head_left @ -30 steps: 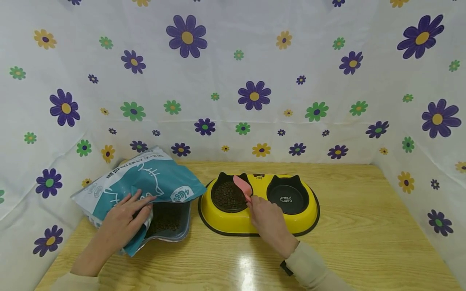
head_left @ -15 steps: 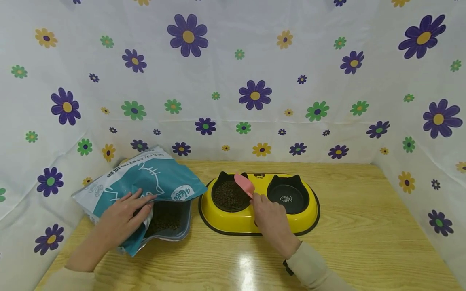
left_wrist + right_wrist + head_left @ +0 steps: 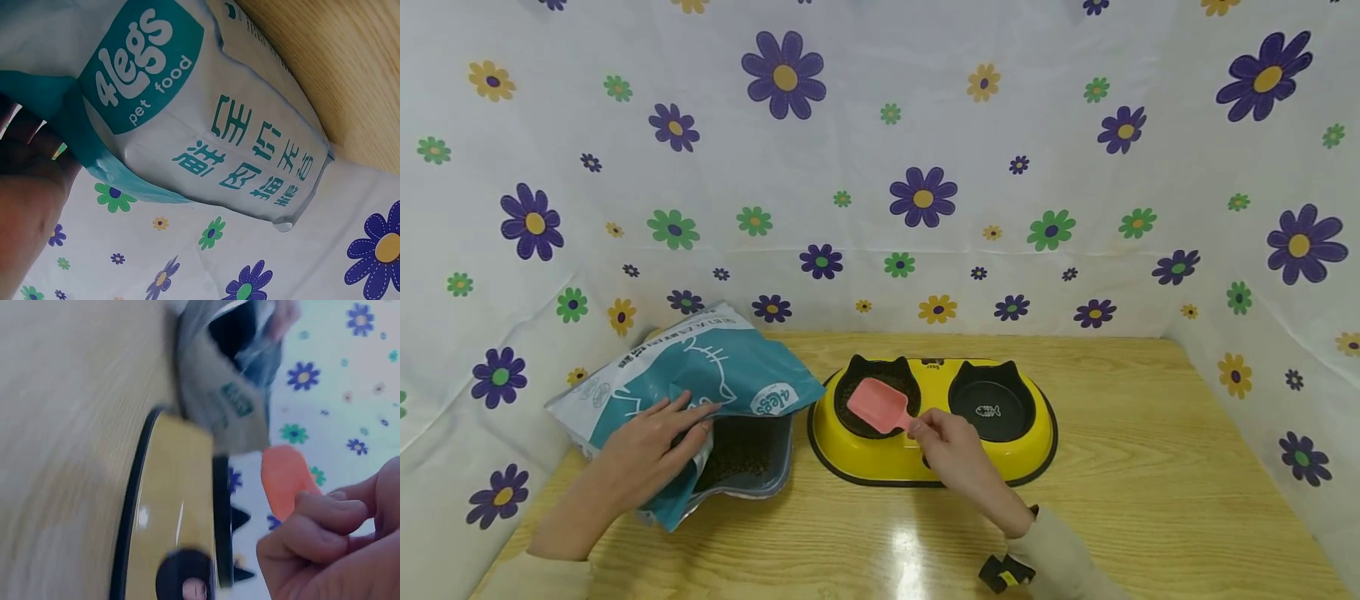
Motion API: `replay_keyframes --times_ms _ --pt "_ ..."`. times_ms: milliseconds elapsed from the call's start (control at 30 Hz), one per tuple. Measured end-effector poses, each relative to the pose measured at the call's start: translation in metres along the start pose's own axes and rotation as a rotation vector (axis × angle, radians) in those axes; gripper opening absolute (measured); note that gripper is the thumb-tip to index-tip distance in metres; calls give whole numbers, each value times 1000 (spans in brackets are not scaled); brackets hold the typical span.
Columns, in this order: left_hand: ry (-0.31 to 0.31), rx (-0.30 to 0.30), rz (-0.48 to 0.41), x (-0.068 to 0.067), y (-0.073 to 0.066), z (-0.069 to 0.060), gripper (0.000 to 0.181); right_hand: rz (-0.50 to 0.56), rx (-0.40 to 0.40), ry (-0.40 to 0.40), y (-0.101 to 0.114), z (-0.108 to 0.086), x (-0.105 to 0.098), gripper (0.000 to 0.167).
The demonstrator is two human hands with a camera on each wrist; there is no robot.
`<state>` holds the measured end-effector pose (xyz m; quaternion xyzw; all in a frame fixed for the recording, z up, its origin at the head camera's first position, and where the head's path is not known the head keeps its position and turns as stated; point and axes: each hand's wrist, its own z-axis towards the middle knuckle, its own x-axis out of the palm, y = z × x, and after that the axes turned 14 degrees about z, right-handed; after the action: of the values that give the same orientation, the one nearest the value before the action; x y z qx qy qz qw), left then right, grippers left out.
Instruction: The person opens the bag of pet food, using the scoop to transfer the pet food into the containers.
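My left hand (image 3: 651,458) holds the folded-back edge of a teal and white pet food bag (image 3: 692,367), which lies tilted with its mouth toward me. In the left wrist view the fingers of this hand (image 3: 31,162) are partly hidden at the bag's teal edge (image 3: 103,162). Brown kibble (image 3: 741,467) shows inside the mouth. My right hand (image 3: 951,446) grips the handle of a pink scoop (image 3: 878,406) above the left bowl of a yellow double pet feeder (image 3: 880,458). Kibble in that bowl (image 3: 850,387) is mostly hidden by the scoop, whose inside looks bare.
The feeder's right black bowl (image 3: 992,410) has a fishbone print and no kibble in it. A wooden table (image 3: 1150,467) bears everything. Flower-printed cloth (image 3: 850,150) stands behind and along both sides. A black strap (image 3: 1006,573) hangs by the right sleeve.
The scoop has turned from tipped on edge to lying flatter, and now covers much of the left bowl. My right wrist has rotated with it. The left hand and bag stay put.
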<state>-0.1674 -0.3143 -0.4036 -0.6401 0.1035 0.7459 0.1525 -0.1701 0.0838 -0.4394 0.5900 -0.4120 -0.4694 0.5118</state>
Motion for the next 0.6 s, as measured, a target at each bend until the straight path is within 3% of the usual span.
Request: replay_keyframes --times_ms 133,267,400,600 --pt "8 -5 1 1 0 0 40 148 100 163 7 -9 7 32" --pt "13 -9 -1 2 1 0 40 160 121 267 12 -15 21 35" --pt "20 -16 1 2 0 -1 41 129 112 309 16 -16 39 35" --pt "3 -14 -7 2 1 -1 40 62 59 305 22 -11 69 35"
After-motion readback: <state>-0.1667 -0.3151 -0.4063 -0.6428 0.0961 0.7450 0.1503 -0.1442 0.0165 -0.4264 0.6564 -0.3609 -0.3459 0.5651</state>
